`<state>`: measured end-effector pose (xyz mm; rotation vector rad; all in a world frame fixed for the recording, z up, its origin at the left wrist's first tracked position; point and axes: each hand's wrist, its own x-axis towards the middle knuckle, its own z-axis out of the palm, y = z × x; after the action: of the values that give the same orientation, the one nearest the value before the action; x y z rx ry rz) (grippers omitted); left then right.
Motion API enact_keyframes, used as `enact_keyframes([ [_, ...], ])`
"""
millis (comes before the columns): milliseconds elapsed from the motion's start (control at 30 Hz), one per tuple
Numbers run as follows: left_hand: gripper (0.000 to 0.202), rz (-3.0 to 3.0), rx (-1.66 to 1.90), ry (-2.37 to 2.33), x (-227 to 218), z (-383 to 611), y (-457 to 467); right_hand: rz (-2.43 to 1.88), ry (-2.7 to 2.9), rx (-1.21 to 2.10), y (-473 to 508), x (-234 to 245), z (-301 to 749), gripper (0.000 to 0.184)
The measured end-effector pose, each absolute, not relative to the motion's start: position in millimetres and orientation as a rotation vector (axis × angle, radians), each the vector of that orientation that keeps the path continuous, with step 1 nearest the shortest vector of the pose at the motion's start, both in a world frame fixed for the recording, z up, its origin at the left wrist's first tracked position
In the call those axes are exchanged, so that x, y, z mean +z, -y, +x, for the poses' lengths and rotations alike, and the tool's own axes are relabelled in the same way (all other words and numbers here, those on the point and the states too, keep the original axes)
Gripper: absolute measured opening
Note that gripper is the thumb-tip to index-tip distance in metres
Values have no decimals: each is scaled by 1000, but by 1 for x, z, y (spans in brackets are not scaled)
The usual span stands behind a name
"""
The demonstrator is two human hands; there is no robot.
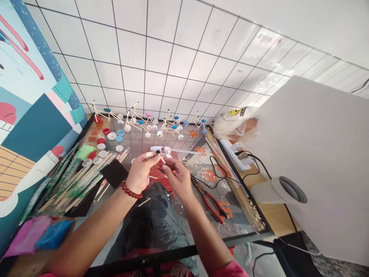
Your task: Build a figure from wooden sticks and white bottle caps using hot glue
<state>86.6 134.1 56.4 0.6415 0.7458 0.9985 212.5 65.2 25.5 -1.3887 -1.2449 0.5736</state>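
Over the glass table, my left hand (pixel 140 171), with a red bead bracelet at its wrist, is closed in a pinch. It grips a short wooden stick (pixel 162 158) near its black tip (pixel 158 152). My right hand (pixel 179 180) is also closed, its thumb and fingers at the stick's lower end. Just behind the hands lies a white glue gun (pixel 157 149), partly hidden by my fingers. Pliers with red handles (pixel 211 206) rest to the right of my right hand. A loose short stick (pixel 144 202) is below my left hand.
Small stick-and-bottle-cap models (pixel 174 127) line the table's back edge. Bottle caps (pixel 111 135) and a pile of wooden sticks (pixel 77 181) occupy the left, beside a black sheet (pixel 114 173). A black cable (pixel 215 169) runs right to a power strip (pixel 236 154).
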Motion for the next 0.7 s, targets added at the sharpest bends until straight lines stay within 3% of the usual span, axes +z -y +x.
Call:
enact_keyframes([
  [700,32,707,931,-774,48,95,-129,-1420,1102,646,-61,16,214,25],
])
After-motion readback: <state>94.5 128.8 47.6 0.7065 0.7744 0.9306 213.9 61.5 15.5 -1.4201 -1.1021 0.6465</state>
